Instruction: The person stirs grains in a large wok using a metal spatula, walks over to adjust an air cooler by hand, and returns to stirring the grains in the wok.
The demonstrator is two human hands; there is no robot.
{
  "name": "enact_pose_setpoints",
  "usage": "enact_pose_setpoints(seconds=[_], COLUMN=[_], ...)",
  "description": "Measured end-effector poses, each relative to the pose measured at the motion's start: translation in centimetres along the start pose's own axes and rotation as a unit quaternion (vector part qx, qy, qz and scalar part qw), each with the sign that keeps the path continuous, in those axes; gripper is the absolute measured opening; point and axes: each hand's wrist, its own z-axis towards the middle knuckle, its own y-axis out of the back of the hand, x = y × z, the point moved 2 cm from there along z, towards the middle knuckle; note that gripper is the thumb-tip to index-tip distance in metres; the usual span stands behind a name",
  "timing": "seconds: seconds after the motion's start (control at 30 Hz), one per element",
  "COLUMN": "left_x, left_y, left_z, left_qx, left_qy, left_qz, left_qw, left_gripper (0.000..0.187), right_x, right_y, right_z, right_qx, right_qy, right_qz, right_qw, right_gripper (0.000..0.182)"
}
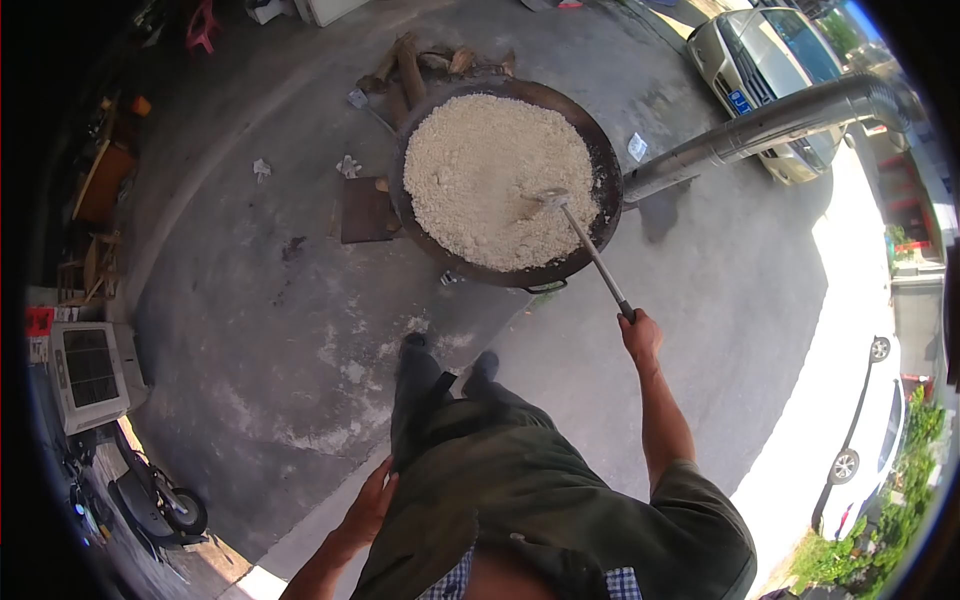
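My right hand [642, 335] is wrapped round the dark grip of a long-handled spatula [593, 255]. The metal head of the spatula rests in pale, crumbly food [490, 180], partly sunk into it near the right side. This food fills most of a large, dark wok [612, 175], piled loosely with fine lumps. Down by my hip, my left hand [372, 503] lies against my dark green clothing, fingers stretched out and holding nothing.
A silver stovepipe [740, 138] runs right from the wok. Firewood [410, 70] lies behind it, and a brown board [366, 210] to its left. Parked cars [770, 60] stand at the right. At the lower left are a motorbike [160, 500] and a whitish cabinet [88, 372].
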Motion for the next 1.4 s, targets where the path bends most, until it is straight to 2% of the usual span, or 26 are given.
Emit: enact_pose_setpoints(seconds=[0.07, 0.13, 0.2, 0.3, 0.33, 0.43, 0.63, 0.73, 0.83, 0.87, 0.9, 0.93, 1.0, 1.03, 1.17, 1.27, 1.4], left_x=[0.0, -0.5, -3.5, -5.9, -6.3, -7.5, -5.2, -4.3, -2.8, -2.3, -1.9, -1.6, -1.8, -1.6, 0.2, 1.1, 0.5], left_y=[-1.8, -2.8, -2.0, -1.2, -1.0, -1.0, -1.3, 0.0, 2.1, 3.1, 4.2, 5.4, 8.0, 9.3, 12.5, 13.9, 14.8], left_z=[1.0, 1.9, 3.4, 4.8, 4.9, 5.0, 4.5, 4.4, 4.4, 4.5, 4.3, 4.1, 3.4, 2.7, 0.0, -1.8, -2.5], left_qx=[-0.011, -0.011, 0.002, 0.009, 0.008, 0.016, -0.018, -0.018, -0.014, -0.017, -0.016, -0.016, -0.008, -0.003, -0.015, -0.018, -0.019], left_qy=[-0.057, -0.056, -0.044, -0.089, -0.115, -0.101, -0.101, -0.102, -0.136, -0.15, -0.162, -0.174, -0.163, -0.159, -0.156, -0.133, -0.099], left_qz=[0.03, 0.036, 0.063, 0.125, 0.146, 0.176, 0.138, 0.087, 0.135, 0.144, 0.153, 0.161, 0.153, 0.152, 0.122, 0.086, 0.025], left_qw=[0.998, 0.998, 0.997, 0.988, 0.983, 0.979, 0.985, 0.991, 0.981, 0.978, 0.975, 0.971, 0.975, 0.975, 0.98, 0.987, 0.995], left_gripper=[0.075, 0.074, 0.073, 0.072, 0.072, 0.072, 0.074, 0.073, 0.073, 0.073, 0.073, 0.073, 0.075, 0.076, 0.076, 0.075, 0.075], right_x=[0.1, 0.7, 2.6, 3.6, 3.4, 2.1, 4.1, 5.3, 8.4, 9.6, 7.7, 10.4, 13.3, 15.5, 23.2, 26.4, 27.4], right_y=[1.0, 1.7, 2.1, 1.8, 0.8, -1.1, 0.1, 2.4, 6.8, 8.7, 7.9, 11.6, 15.0, 17.0, 24.1, 24.8, 22.8], right_z=[-0.3, -0.1, 1.4, 4.6, 5.7, 8.8, 7.8, 5.3, 2.6, 2.5, 5.7, 4.7, 5.0, 4.6, 3.3, 4.4, 6.8], right_qx=[-0.011, -0.029, -0.051, -0.064, -0.065, -0.034, -0.037, -0.022, 0.14, 0.155, 0.049, 0.02, 0.007, 0.158, 0.308, 0.372, 0.437], right_qy=[0.015, 0.036, 0.035, 0.013, 0.002, -0.006, 0.019, 0.035, -0.006, -0.049, 0.037, 0.048, 0.156, 0.089, 0.037, 0.031, 0.003], right_qz=[0.058, 0.124, 0.128, 0.1, 0.086, 0.046, 0.049, 0.162, 0.235, 0.15, 0.033, -0.036, -0.086, 0.009, -0.04, -0.13, -0.146], right_qw=[0.998, 0.991, 0.99, 0.993, 0.994, 0.998, 0.998, 0.986, 0.962, 0.975, 0.998, 0.998, 0.984, 0.983, 0.95, 0.918, 0.888], right_gripper=[0.033, 0.037, 0.033, 0.031, 0.031, 0.031, 0.038, 0.041, 0.04, 0.045, 0.041, 0.038, 0.035, 0.029, 0.027, 0.025, 0.027])
